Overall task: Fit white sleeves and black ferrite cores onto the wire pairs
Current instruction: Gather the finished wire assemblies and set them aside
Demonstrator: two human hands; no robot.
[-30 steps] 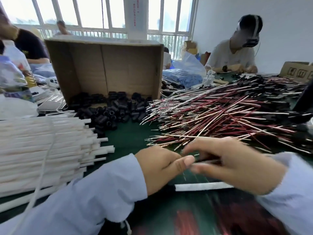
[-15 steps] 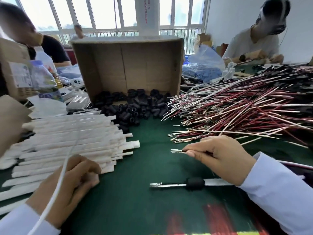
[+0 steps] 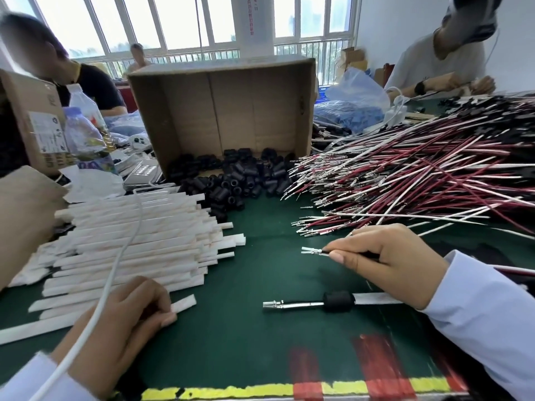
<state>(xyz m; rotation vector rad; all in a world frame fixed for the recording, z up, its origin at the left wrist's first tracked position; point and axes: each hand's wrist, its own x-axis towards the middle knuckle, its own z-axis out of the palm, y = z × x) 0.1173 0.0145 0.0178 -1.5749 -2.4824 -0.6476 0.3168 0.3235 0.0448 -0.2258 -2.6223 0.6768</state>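
Over the green mat [image 3: 260,342], at right, pinches a wire pair [image 3: 311,250] between thumb and forefinger of the right hand [image 3: 388,261], just behind the crimped metal tips, both pointing left. At left, curls the left hand [image 3: 124,322] round one white sleeve [image 3: 183,303] at the near edge of the sleeve stack [image 3: 130,241], free end poking out past the fingertips. Has one finished piece [image 3: 337,301] lying between the hands, black core and sleeve already on it. Has the black ferrite cores [image 3: 231,180] heaped at the mouth of the cardboard box [image 3: 220,111], well apart from both hands, beside the big heap of wires [image 3: 405,175].

Probably handles light and limp: thin, springy, apt to splay at the tips (hence the pinch close behind the terminals, both tips level). Looks flat and soft, as for the sleeve, easily crushed shut; best taken near its open end, gently, mouth left open. Judges the cores hard, smooth, likely brittle if dropped; best picked up by the sides, bore left clear.
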